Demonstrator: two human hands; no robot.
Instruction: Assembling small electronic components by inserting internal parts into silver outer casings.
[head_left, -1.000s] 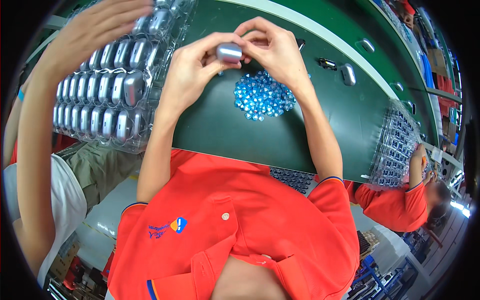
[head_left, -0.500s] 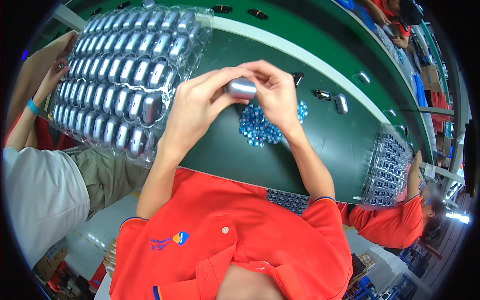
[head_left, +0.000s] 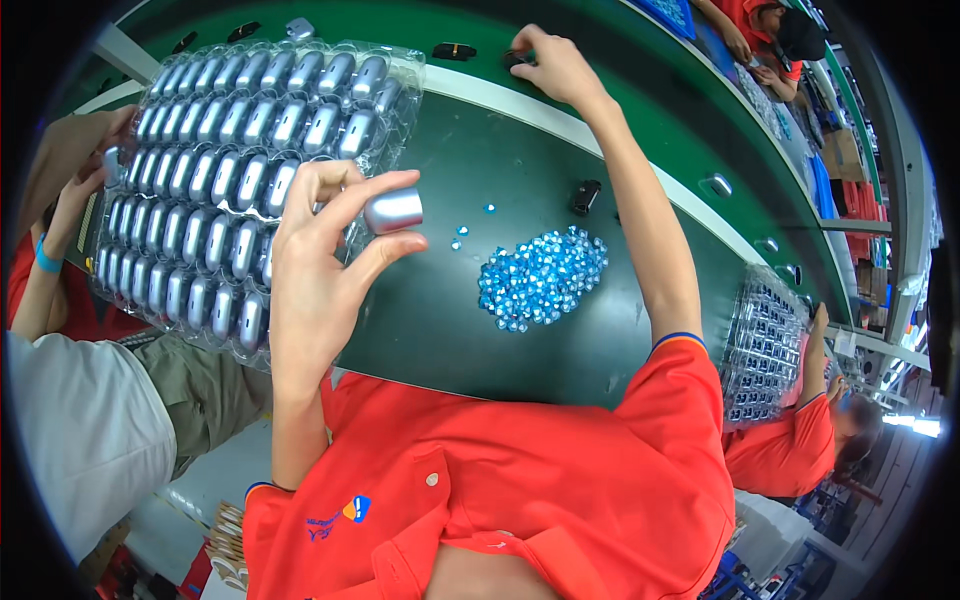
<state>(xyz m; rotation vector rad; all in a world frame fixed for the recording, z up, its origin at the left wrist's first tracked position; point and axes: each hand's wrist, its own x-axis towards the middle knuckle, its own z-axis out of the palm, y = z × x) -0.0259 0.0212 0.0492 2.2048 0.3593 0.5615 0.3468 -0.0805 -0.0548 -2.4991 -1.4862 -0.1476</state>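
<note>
Left hand [head_left: 320, 255] pinches one silver case [head_left: 394, 211] above the bench [head_left: 425, 320]. Right hand [head_left: 552, 66] meets a black part [head_left: 515, 60] at the green belt [head_left: 660, 112]; grip unclear. Case and part remain unjoined; blue beads [head_left: 545, 278] lie loose.

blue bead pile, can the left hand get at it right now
Probably yes: the blue bead pile lies just right of the left hand with only a few loose beads between, though the silver case it holds would likely hamper it.

Red short-sleeved polo shirt [head_left: 560, 450]; dark-blue sleeve trim [head_left: 680, 337]; pale round button [head_left: 432, 479]; blue-and-orange chest emblem [head_left: 357, 509].
</note>
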